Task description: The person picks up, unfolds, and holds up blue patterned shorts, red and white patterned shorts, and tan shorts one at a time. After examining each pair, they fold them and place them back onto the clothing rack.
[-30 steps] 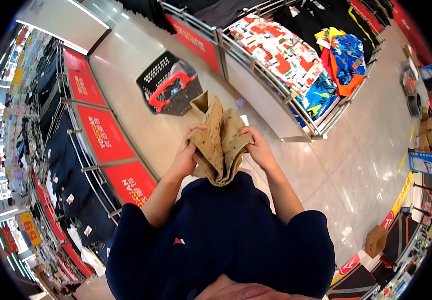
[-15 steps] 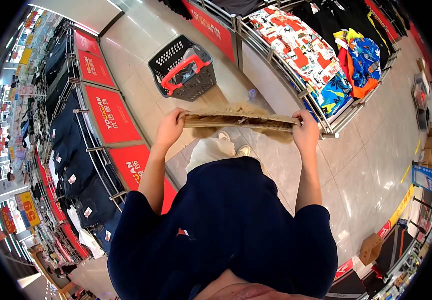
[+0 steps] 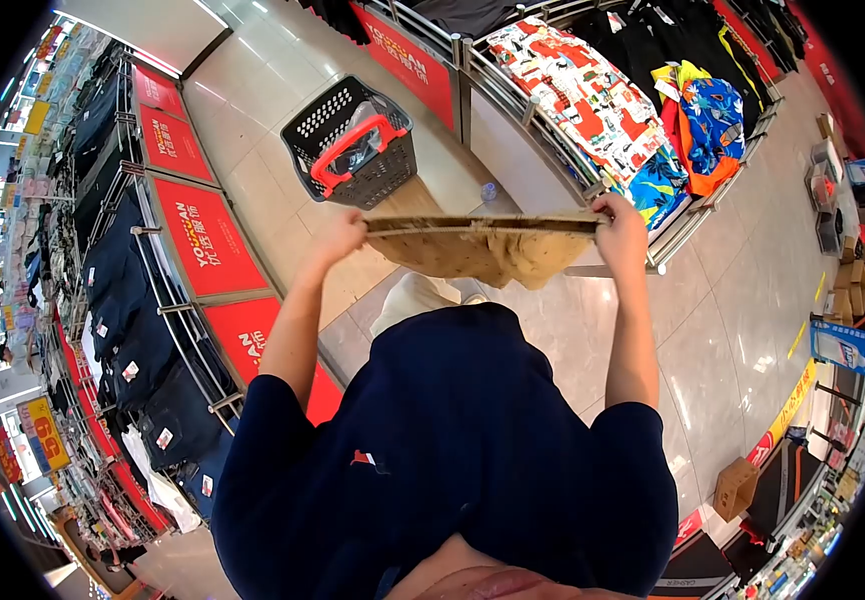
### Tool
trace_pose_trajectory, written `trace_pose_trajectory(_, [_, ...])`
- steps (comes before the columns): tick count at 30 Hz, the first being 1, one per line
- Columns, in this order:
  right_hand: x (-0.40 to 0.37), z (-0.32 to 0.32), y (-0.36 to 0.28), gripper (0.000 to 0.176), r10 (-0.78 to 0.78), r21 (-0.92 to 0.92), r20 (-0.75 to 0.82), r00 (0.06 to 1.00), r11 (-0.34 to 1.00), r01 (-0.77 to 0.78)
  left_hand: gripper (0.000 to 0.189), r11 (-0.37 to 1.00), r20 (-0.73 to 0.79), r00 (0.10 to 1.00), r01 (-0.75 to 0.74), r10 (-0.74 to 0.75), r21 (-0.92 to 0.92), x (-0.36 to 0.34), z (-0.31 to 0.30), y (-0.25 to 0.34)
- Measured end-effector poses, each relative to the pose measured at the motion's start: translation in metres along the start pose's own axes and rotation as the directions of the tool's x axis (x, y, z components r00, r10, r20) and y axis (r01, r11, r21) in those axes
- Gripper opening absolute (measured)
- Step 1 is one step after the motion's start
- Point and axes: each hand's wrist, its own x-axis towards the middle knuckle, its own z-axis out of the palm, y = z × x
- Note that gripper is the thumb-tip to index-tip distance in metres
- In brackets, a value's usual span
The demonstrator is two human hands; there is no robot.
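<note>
A pair of tan shorts (image 3: pixel 463 257) with small dark marks is stretched out in front of my body, the waistband running straight between my two hands. My left hand (image 3: pixel 341 237) is closed on one end of the waistband, somewhat blurred. At the other end, my right hand (image 3: pixel 620 235) pinches the waistband. The cloth hangs and billows towards me, so its lower part is foreshortened and partly hidden.
A black shopping basket (image 3: pixel 393 172) with a red handle stands on the floor ahead, a clear bag inside. Metal-railed bins hold printed clothes (image 3: pixel 593 95) at right and dark folded clothes (image 3: pixel 168 415) at left. A cardboard box (image 3: pixel 736 489) lies lower right.
The shorts have swung towards me: the open waist showed before, now the outer cloth billows out below the band. Both hands keep their hold, and the view has shifted slightly.
</note>
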Motion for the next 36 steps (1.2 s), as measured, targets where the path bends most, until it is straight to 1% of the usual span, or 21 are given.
trace_pose_trajectory(2, [0.013, -0.015, 0.021, 0.026, 0.112, 0.002, -0.021, 0.993, 0.994, -0.112, 0.018, 0.998, -0.183, 0.981, -0.060, 0.059, 0.000, 0.009, -0.033, -0.006])
trace_pose_trajectory(3, [0.019, -0.024, 0.035, 0.025, 0.177, 0.006, -0.010, 0.984, 0.984, -0.177, 0.018, 0.998, -0.188, 0.980, -0.063, 0.061, -0.004, 0.004, -0.046, -0.003])
trace_pose_trajectory(6, [0.024, -0.026, 0.051, 0.023, 0.116, 0.003, 0.042, 0.992, 0.993, -0.117, 0.014, 0.996, -0.192, 0.980, -0.064, 0.050, -0.068, -0.006, -0.076, 0.023])
trace_pose_trajectory(8, [0.022, -0.025, 0.042, 0.022, 0.109, 0.030, 0.031, 0.994, 0.994, -0.110, 0.012, 0.978, -0.338, 0.920, -0.161, 0.199, 0.136, -0.016, -0.074, 0.040])
trace_pose_trajectory(10, [0.025, -0.027, 0.030, 0.022, 0.094, 0.057, 0.010, 0.996, 0.994, -0.094, 0.014, 0.975, -0.301, 0.932, -0.163, 0.203, 0.154, -0.023, -0.075, 0.053])
trace_pose_trajectory(12, [0.023, -0.028, 0.018, 0.021, 0.104, 0.102, 0.075, 0.992, 0.989, -0.112, 0.019, 0.973, -0.263, 0.944, -0.157, 0.198, 0.171, -0.028, -0.075, 0.063])
trace_pose_trajectory(14, [0.024, -0.029, 0.005, 0.021, 0.108, 0.159, 0.124, 0.986, 0.979, -0.128, 0.022, 0.928, -0.311, 0.878, -0.312, 0.364, 0.204, -0.034, -0.069, 0.067])
trace_pose_trajectory(15, [0.023, -0.029, -0.002, 0.021, 0.108, 0.215, 0.169, 0.980, 0.966, -0.144, 0.022, 0.930, -0.307, 0.882, -0.307, 0.358, 0.204, -0.035, -0.065, 0.066])
trace_pose_trajectory(17, [0.022, -0.022, -0.012, 0.024, 0.087, 0.169, 0.174, 0.981, 0.979, -0.117, 0.027, 0.839, -0.122, 0.852, -0.459, 0.509, 0.294, -0.035, -0.059, 0.068])
trace_pose_trajectory(18, [0.019, -0.016, -0.012, 0.026, 0.028, 0.177, 0.151, 0.988, 0.983, -0.054, 0.027, 0.840, -0.122, 0.854, -0.456, 0.506, 0.294, -0.040, -0.053, 0.070])
trace_pose_trajectory(20, [0.008, -0.012, -0.011, 0.031, -0.109, 0.135, 0.119, 0.987, 0.986, 0.093, 0.028, 0.865, 0.138, 0.903, -0.430, 0.408, 0.259, -0.064, -0.032, 0.070])
trace_pose_trajectory(22, [-0.015, -0.008, 0.001, 0.030, -0.103, 0.110, 0.165, 0.981, 0.990, 0.086, 0.024, 0.889, 0.288, 0.916, -0.361, 0.280, 0.282, -0.094, -0.014, 0.063])
trace_pose_trajectory(23, [-0.028, -0.005, 0.007, 0.029, -0.111, 0.081, 0.188, 0.976, 0.992, 0.097, 0.019, 0.892, 0.347, 0.896, -0.373, 0.276, 0.254, -0.106, -0.003, 0.047])
trace_pose_trajectory(25, [-0.070, 0.004, 0.020, 0.028, -0.088, 0.091, 0.229, 0.969, 0.993, 0.068, 0.020, 0.943, 0.540, 0.837, -0.243, 0.087, 0.225, -0.136, 0.013, 0.041])
trace_pose_trajectory(26, [-0.091, 0.009, 0.028, 0.027, -0.029, 0.050, 0.350, 0.936, 0.999, 0.012, 0.020, 0.948, 0.555, 0.829, -0.227, 0.068, 0.223, -0.147, 0.021, 0.031])
trace_pose_trajectory(28, [-0.127, 0.023, 0.042, 0.026, 0.123, 0.031, 0.516, 0.848, 0.986, -0.162, 0.023, 0.993, 0.475, 0.879, -0.003, -0.053, 0.116, -0.163, 0.036, 0.010])
trace_pose_trajectory(29, [-0.143, 0.030, 0.047, 0.025, 0.207, 0.049, 0.567, 0.797, 0.958, -0.284, 0.023, 0.993, 0.485, 0.872, 0.009, -0.066, 0.120, -0.169, 0.038, 0.006])
trace_pose_trajectory(30, [-0.154, 0.033, 0.046, 0.024, 0.228, 0.040, 0.613, 0.756, 0.947, -0.318, 0.024, 0.994, 0.442, 0.894, 0.028, -0.070, 0.103, -0.173, 0.039, 0.004])
trace_pose_trajectory(33, [-0.170, 0.038, 0.044, 0.024, 0.260, 0.086, 0.640, 0.724, 0.911, -0.403, 0.027, 0.996, 0.346, 0.936, 0.046, -0.070, 0.075, -0.180, 0.043, -0.003])
trace_pose_trajectory(35, [-0.166, 0.036, 0.050, 0.024, 0.250, 0.074, 0.635, 0.731, 0.922, -0.381, 0.028, 0.997, 0.292, 0.955, 0.031, -0.050, 0.070, -0.177, 0.037, -0.003])
trace_pose_trajectory(36, [-0.160, 0.033, 0.053, 0.025, 0.241, 0.053, 0.551, 0.799, 0.945, -0.322, 0.030, 0.993, 0.221, 0.973, 0.041, -0.065, 0.114, -0.171, 0.027, 0.005])
